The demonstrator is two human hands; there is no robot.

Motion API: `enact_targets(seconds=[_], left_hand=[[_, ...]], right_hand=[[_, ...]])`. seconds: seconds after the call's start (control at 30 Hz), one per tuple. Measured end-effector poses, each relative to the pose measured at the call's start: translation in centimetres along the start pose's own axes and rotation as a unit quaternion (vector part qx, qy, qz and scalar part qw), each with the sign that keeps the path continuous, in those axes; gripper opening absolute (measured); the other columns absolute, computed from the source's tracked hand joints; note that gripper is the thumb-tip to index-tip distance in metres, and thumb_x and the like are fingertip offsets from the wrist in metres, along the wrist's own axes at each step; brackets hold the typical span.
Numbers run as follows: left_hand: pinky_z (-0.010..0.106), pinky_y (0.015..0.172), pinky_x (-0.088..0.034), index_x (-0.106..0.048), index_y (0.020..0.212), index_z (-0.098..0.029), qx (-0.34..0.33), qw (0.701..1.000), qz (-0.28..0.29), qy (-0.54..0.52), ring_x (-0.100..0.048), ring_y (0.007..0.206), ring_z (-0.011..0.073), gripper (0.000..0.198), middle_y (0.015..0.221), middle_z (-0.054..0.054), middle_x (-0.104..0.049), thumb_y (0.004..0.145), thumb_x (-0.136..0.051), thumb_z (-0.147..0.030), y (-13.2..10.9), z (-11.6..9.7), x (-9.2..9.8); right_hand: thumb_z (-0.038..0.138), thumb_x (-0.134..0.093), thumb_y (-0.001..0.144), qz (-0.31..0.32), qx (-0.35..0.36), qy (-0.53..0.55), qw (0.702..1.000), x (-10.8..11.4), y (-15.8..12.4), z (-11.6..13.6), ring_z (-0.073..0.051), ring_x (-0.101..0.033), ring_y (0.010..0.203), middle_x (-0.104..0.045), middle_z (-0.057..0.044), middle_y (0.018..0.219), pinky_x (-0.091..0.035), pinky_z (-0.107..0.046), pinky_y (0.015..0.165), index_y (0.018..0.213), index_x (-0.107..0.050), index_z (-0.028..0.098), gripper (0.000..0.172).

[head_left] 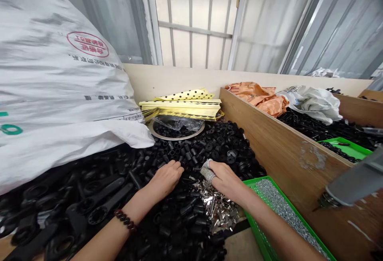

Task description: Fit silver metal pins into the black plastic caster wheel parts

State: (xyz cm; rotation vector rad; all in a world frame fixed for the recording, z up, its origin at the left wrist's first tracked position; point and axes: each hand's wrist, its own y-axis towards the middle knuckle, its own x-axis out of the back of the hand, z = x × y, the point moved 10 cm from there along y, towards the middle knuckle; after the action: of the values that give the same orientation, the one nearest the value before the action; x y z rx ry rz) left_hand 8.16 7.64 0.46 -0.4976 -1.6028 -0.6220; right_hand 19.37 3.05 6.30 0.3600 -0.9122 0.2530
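Note:
My left hand (168, 178), with a dark beaded bracelet (125, 220) on its wrist, is closed low over a heap of short black plastic tubes (191, 155). What its curled fingers hold is hidden. My right hand (223, 177) wears greyish wraps (208, 169) on thumb and finger, pinched together. A small dark piece shows at those fingertips, too indistinct to name. Below the right hand lies a pile of shiny metal clips (220, 209). Black round caps (230, 139) are heaped behind it.
Larger black handle-like parts (104, 201) fill the left, beside a big white sack (66, 93). A metal bowl (178, 137) and yellow dotted sheets (182, 107) stand behind. At right are a green tray (254, 221) of small metal pieces, a wooden divider (269, 141) and a grey power-driver-like tool (353, 181).

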Motion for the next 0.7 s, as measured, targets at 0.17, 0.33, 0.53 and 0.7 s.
enact_targets(seconds=[0.17,0.33,0.53,0.7], left_hand=[[0.029,0.076,-0.048,-0.06,0.093,-0.018,0.011,0.998,-0.032,-0.046,-0.061,0.086,0.0202,0.011,0.089,0.004,-0.066,0.083,-0.054,-0.017,-0.3,0.4,1.7],[0.019,0.056,-0.046,-0.057,0.093,-0.017,0.01,0.996,-0.037,-0.081,-0.06,0.06,0.0119,0.013,0.071,-0.003,-0.064,0.09,-0.045,-0.023,-0.3,-0.5,2.8],[0.032,0.071,-0.046,-0.061,0.081,-0.017,-0.05,0.998,-0.027,-0.011,-0.056,0.083,0.0234,0.004,0.084,0.005,-0.062,0.081,-0.059,-0.013,-0.3,-2.9,3.0],[0.036,0.075,-0.045,-0.059,0.075,-0.018,-0.074,0.997,-0.018,0.014,-0.052,0.088,0.026,0.016,0.09,0.007,-0.06,0.079,-0.055,-0.003,-0.7,-4.2,3.2]], right_hand=[[0.013,-0.039,0.087,0.005,0.007,0.022,1.0,-0.2,-0.4,-0.1,-0.011,-0.043,0.065,-0.049,0.004,0.069,-0.026,-0.022,0.057,0.068,-0.033,0.02,0.022],[0.011,-0.039,0.086,0.008,0.014,0.027,1.0,-0.6,-0.2,0.1,-0.011,-0.043,0.066,-0.049,0.004,0.07,-0.026,-0.022,0.057,0.068,-0.034,0.02,0.02],[0.006,-0.039,0.079,0.012,0.006,-0.015,1.0,-0.9,-0.4,-0.7,-0.012,-0.04,0.063,-0.046,0.003,0.068,-0.025,-0.023,0.056,0.066,-0.029,0.021,0.022],[-0.002,-0.037,0.066,0.023,0.006,-0.071,0.997,-1.3,-0.9,-0.9,-0.014,-0.04,0.065,-0.045,0.002,0.071,-0.026,-0.025,0.059,0.069,-0.03,0.022,0.025]])
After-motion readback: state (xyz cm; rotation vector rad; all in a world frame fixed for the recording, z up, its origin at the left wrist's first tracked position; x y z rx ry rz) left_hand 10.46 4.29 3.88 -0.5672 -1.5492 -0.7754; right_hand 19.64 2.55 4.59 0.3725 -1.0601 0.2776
